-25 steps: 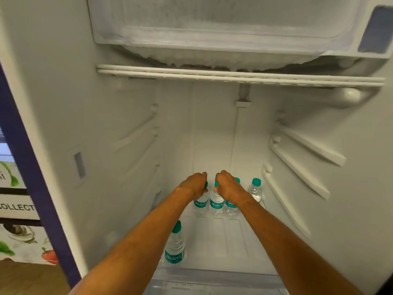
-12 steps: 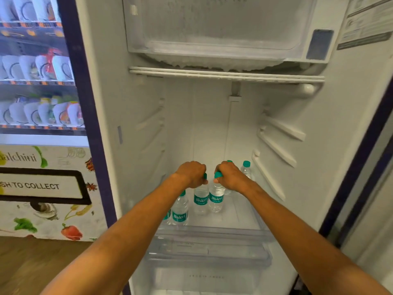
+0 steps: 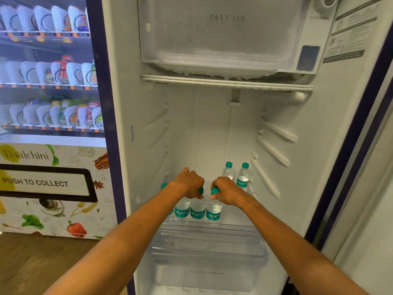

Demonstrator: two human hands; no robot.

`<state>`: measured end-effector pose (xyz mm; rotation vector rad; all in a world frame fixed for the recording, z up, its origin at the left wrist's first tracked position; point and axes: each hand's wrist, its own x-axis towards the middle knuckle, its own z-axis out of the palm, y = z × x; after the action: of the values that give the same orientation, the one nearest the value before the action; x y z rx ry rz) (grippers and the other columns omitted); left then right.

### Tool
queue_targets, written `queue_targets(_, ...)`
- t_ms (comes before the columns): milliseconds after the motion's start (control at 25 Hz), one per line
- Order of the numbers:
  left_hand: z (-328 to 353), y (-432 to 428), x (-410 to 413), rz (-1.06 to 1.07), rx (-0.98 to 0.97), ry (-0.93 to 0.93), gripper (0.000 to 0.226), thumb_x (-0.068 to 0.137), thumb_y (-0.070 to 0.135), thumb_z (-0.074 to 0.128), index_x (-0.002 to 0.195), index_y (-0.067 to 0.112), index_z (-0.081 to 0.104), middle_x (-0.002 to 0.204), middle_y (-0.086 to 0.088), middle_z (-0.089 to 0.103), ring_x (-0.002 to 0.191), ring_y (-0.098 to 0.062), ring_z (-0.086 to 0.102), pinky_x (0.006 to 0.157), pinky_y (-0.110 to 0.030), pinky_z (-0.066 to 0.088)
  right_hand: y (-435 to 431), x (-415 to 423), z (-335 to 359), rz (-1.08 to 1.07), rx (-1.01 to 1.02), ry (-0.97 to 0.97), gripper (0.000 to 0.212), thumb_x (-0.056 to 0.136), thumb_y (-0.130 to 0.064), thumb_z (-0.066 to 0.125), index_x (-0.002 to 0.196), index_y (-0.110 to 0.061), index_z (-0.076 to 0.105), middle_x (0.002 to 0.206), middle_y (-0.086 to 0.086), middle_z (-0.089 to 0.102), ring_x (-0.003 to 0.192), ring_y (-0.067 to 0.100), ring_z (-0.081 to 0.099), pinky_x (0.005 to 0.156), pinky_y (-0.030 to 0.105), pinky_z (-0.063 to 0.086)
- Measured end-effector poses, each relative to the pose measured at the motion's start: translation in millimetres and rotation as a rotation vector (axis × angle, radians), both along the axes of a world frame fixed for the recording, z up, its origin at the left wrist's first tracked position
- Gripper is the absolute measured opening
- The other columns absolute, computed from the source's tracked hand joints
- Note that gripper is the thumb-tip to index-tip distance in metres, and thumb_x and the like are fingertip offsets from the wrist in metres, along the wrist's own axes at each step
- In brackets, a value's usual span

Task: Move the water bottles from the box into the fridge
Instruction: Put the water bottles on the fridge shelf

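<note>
Clear plastic comes first under your forearms: the crisper drawer [image 3: 208, 271], closed at the foot of the fridge [image 3: 331, 128]. Just above it, on the shelf [image 3: 238, 222], your left hand [image 3: 188, 184] and right hand [image 3: 226, 191] each sit on top of a water bottle, fingers curled tight round the teal caps. The left-held bottle [image 3: 197, 212] and the right-held bottle [image 3: 213, 213] stand upright, side by side and touching.

A second ago you were leaning deep into the cavity with these two further back. Now your head has drawn out, and the pair seems to have come forward into line with the bottle at left [image 3: 181, 211], near the shelf's front edge. One more is mostly hidden behind your left forearm.

Behind and to the right, the rear bottles [image 3: 243, 177] stand as a pair, apart from your hands. That makes six inside by my count, and neither grip is released yet. I'd let go and fetch more, though the box is out of view.
</note>
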<state>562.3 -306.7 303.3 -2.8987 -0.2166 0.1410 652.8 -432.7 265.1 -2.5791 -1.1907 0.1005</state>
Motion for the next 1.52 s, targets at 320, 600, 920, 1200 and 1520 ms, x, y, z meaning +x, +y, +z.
queue_targets(320, 1.2, 9.5, 12.6, -0.009, -0.072, 0.019, 0.049, 0.087, 0.058, 0.057, 0.117, 0.020, 0.064, 0.116, -0.002, 0.065, 0.114, -0.022, 0.052, 0.104, -0.041, 0.028, -7.7, 8.0, 7.4, 0.035, -0.015, 0.076, 0.047, 0.085, -0.028, 0.072, 0.127, -0.010, 0.059, 0.126, 0.008, 0.062, 0.109, 0.022, 0.060, 0.096, 0.030, 0.048)
queue_targets(600, 27.4, 6.5, 69.8, 0.027, -0.297, -0.226, 0.044, 0.093, 0.044, 0.057, 0.123, 0.012, 0.059, 0.123, -0.010, 0.060, 0.106, -0.025, 0.058, 0.094, -0.034, 0.047, -28.7, 77.2, 46.6, -0.229, 0.143, -0.038, 0.040, 0.085, -0.026, 0.071, 0.120, -0.009, 0.061, 0.120, 0.010, 0.063, 0.103, 0.024, 0.060, 0.091, 0.031, 0.049)
queue_targets(920, -0.3, -17.4, 174.5, 0.002, -0.329, -0.208, 0.044, 0.093, 0.026, 0.063, 0.131, 0.008, 0.051, 0.129, -0.013, 0.054, 0.112, -0.029, 0.056, 0.095, -0.036, 0.049, -29.2, 146.5, 26.2, -0.379, 0.041, -0.109, 0.036, 0.090, -0.029, 0.066, 0.117, -0.008, 0.056, 0.118, 0.012, 0.059, 0.104, 0.026, 0.057, 0.082, 0.032, 0.046)
queue_targets(1200, -35.8, -11.8, 224.5, -0.014, -0.284, -0.081, 0.047, 0.097, 0.023, 0.057, 0.139, 0.011, 0.039, 0.133, -0.014, 0.052, 0.115, -0.031, 0.057, 0.096, -0.038, 0.050, -8.3, 185.9, -7.6, -0.384, 0.031, -0.103, 0.031, 0.092, -0.024, 0.063, 0.117, -0.007, 0.055, 0.121, 0.013, 0.054, 0.108, 0.027, 0.056, 0.087, 0.031, 0.045)
queue_targets(1520, -44.2, -15.1, 220.9, 0.005, -0.406, -0.093, 0.044, 0.096, 0.019, 0.058, 0.134, 0.008, 0.042, 0.131, -0.015, 0.054, 0.116, -0.031, 0.057, 0.098, -0.036, 0.048, -4.6, 197.3, -22.6, -0.405, 0.047, -0.069, 0.027, 0.092, -0.022, 0.062, 0.114, -0.007, 0.057, 0.117, 0.013, 0.056, 0.104, 0.024, 0.057, 0.087, 0.027, 0.045)
